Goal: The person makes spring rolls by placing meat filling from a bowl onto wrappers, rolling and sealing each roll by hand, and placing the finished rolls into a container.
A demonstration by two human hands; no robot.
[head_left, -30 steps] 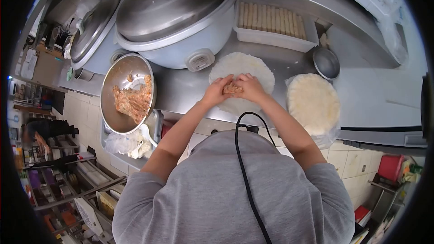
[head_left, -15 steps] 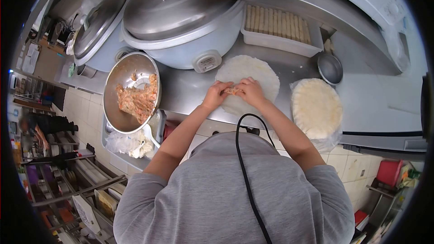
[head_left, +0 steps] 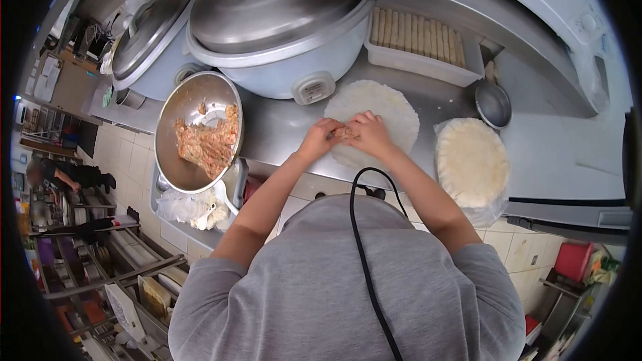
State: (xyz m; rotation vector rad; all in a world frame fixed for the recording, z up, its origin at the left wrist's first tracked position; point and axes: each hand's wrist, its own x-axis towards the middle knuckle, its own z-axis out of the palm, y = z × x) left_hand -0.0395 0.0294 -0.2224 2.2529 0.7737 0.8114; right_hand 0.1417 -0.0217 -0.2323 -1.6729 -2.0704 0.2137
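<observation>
A round stack of thin pale wrappers [head_left: 371,98] lies on the steel counter in front of me. Over its near left part, my left hand [head_left: 322,138] and my right hand [head_left: 370,135] meet with fingers curled in. Between the fingertips sits a small strip of orange-pink minced filling [head_left: 346,134], partly hidden by the fingers. Left of my arms, a tilted steel bowl [head_left: 166,154] holds a mound of the same minced filling [head_left: 208,144]. A second pile of round wrappers [head_left: 472,160] rests in clear plastic to the right.
Two big lidded rice cookers [head_left: 281,70] [head_left: 150,70] stand behind the bowl. A white tub [head_left: 428,70] holds rows of thin rolls. A metal ladle [head_left: 493,105] lies right of it. Below the bowl is a tray with a white spoon [head_left: 224,197]. A person [head_left: 73,175] is at far left.
My view has shifted slightly. Both hands stay together over the wrappers, and their fingers have moved a little around the filling, which looks more bunched. The person at far left has changed posture.
</observation>
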